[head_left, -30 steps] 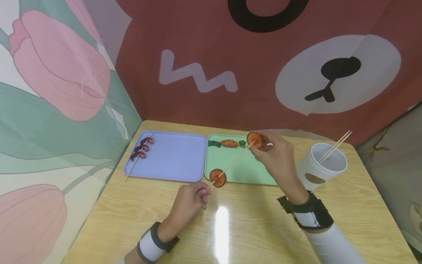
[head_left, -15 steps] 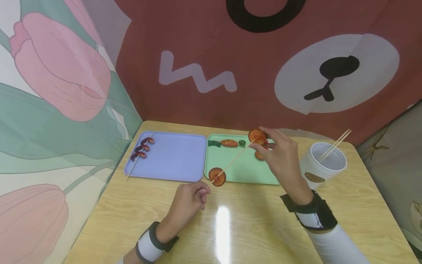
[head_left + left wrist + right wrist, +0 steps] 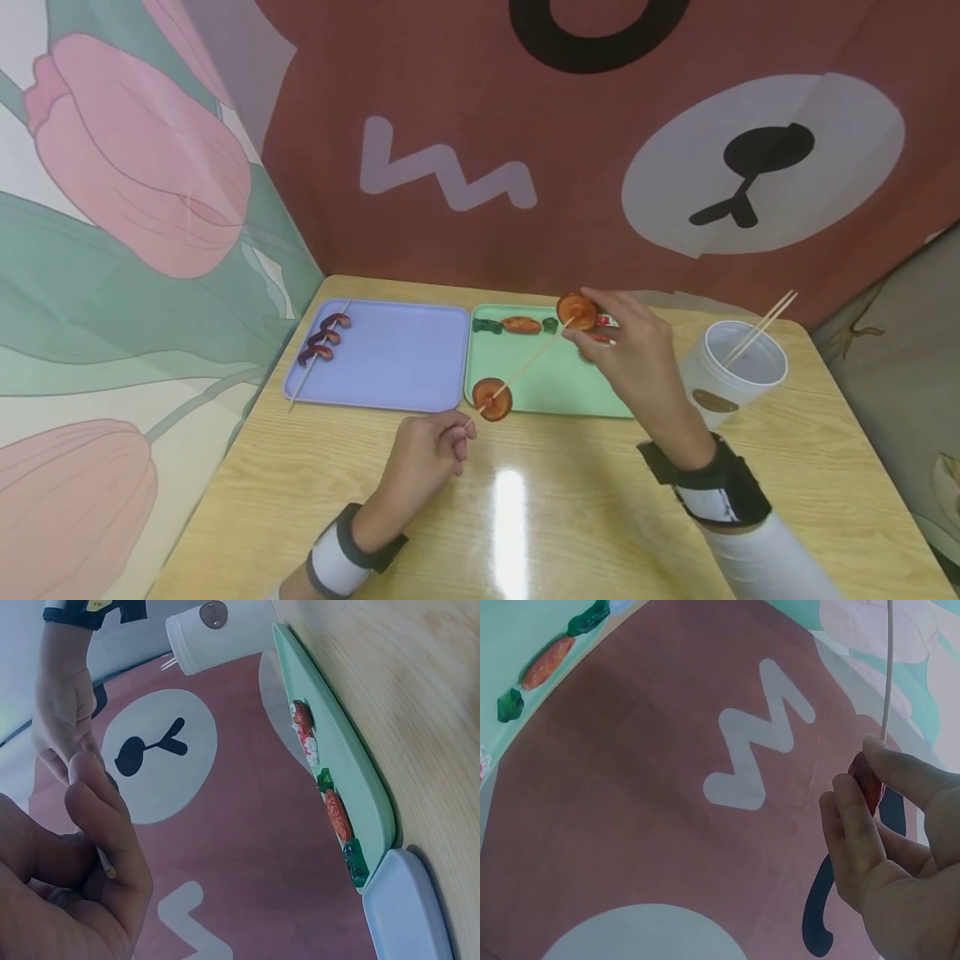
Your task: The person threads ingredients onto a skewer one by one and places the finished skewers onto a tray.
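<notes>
My left hand (image 3: 423, 458) pinches a thin wooden skewer (image 3: 534, 359) near its lower end, and that end pokes out between the fingers in the left wrist view. A round brown-orange mushroom cap (image 3: 484, 392) is threaded on the skewer just above this hand. At the far tip my right hand (image 3: 643, 367) pinches a second mushroom cap (image 3: 574, 303) by its edge between thumb and fingers. The right wrist view has this cap (image 3: 865, 782) edge-on, with the skewer (image 3: 889, 667) meeting it. How deep the tip goes into it cannot be told.
Behind the skewer, a green tray (image 3: 540, 396) holds green pieces (image 3: 487, 326), an orange-brown piece (image 3: 521, 325) and red-white pieces, partly hidden. A blue tray (image 3: 397, 358) at left bears a skewer with several curled dark-red pieces (image 3: 324, 337). At right stands a white bucket (image 3: 705, 379) with skewers (image 3: 765, 325).
The right fingers have shifted their grip along the upper mushroom cap's edge, and the cap has moved slightly. The left hand stays nearly still on the skewer.
</notes>
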A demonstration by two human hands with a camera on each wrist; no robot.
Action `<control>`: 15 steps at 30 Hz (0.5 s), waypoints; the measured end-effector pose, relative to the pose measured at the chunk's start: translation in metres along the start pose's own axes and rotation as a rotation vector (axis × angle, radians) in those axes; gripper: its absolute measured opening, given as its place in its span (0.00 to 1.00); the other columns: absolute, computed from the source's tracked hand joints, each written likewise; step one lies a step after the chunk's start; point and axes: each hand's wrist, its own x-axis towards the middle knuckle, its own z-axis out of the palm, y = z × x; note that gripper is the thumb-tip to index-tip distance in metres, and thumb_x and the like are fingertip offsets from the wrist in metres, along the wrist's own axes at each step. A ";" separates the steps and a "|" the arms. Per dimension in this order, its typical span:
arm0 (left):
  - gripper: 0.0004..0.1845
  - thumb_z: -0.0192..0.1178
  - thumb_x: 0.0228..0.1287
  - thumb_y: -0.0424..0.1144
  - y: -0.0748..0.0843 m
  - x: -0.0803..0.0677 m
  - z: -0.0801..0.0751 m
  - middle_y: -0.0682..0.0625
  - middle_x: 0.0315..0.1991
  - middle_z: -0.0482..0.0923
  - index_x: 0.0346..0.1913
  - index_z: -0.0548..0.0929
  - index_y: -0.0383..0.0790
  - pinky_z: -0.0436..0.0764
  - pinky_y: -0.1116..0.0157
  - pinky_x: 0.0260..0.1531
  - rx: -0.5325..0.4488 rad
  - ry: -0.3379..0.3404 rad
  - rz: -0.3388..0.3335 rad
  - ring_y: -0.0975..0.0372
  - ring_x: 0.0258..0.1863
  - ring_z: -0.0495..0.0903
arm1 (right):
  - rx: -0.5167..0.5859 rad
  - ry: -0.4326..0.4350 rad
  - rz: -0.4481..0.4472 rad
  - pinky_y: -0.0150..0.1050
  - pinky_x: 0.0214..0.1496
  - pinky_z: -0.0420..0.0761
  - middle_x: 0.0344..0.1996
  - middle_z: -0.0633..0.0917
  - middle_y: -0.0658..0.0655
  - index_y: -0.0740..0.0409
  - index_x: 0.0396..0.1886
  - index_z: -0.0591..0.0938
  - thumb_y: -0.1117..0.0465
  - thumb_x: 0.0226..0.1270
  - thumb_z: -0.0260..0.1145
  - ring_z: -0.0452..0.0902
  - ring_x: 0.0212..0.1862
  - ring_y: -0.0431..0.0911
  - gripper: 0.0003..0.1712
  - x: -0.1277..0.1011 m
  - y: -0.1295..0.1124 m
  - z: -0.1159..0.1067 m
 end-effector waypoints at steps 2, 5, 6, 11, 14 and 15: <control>0.12 0.56 0.64 0.17 0.000 0.000 0.001 0.50 0.18 0.79 0.32 0.86 0.34 0.84 0.72 0.16 -0.023 0.006 -0.001 0.70 0.15 0.77 | 0.003 0.005 -0.012 0.09 0.40 0.78 0.47 0.86 0.65 0.68 0.57 0.83 0.70 0.49 0.83 0.88 0.45 0.56 0.33 -0.001 -0.002 0.001; 0.11 0.57 0.64 0.17 0.001 0.001 0.003 0.49 0.18 0.79 0.33 0.86 0.32 0.85 0.72 0.17 -0.052 0.017 0.003 0.70 0.15 0.77 | 0.007 0.021 -0.030 0.12 0.40 0.80 0.46 0.87 0.64 0.68 0.57 0.84 0.70 0.47 0.84 0.88 0.44 0.54 0.33 -0.002 -0.005 0.003; 0.11 0.57 0.64 0.17 0.001 0.001 0.003 0.49 0.18 0.79 0.33 0.86 0.31 0.85 0.72 0.17 -0.060 0.019 0.008 0.70 0.15 0.77 | 0.012 0.024 -0.035 0.14 0.40 0.81 0.45 0.87 0.63 0.68 0.56 0.84 0.69 0.46 0.84 0.88 0.44 0.54 0.33 -0.002 -0.006 0.003; 0.11 0.57 0.65 0.18 0.004 0.003 0.004 0.48 0.19 0.79 0.33 0.86 0.32 0.84 0.72 0.16 -0.076 0.040 0.024 0.70 0.15 0.76 | 0.052 0.021 0.007 0.16 0.41 0.83 0.42 0.88 0.60 0.65 0.54 0.85 0.67 0.45 0.85 0.87 0.42 0.50 0.33 -0.003 -0.010 0.006; 0.11 0.57 0.65 0.18 0.005 0.004 0.004 0.49 0.18 0.79 0.33 0.86 0.32 0.84 0.72 0.16 -0.072 0.055 0.031 0.70 0.15 0.76 | 0.069 -0.001 0.075 0.16 0.39 0.83 0.39 0.88 0.57 0.61 0.53 0.84 0.64 0.45 0.86 0.86 0.40 0.46 0.32 -0.003 -0.012 0.004; 0.11 0.57 0.65 0.18 0.005 0.004 0.003 0.49 0.18 0.79 0.33 0.86 0.32 0.84 0.72 0.16 -0.070 0.058 0.033 0.71 0.15 0.76 | 0.073 -0.011 0.098 0.17 0.39 0.84 0.38 0.88 0.55 0.60 0.53 0.84 0.64 0.46 0.86 0.86 0.40 0.45 0.32 -0.002 -0.013 0.002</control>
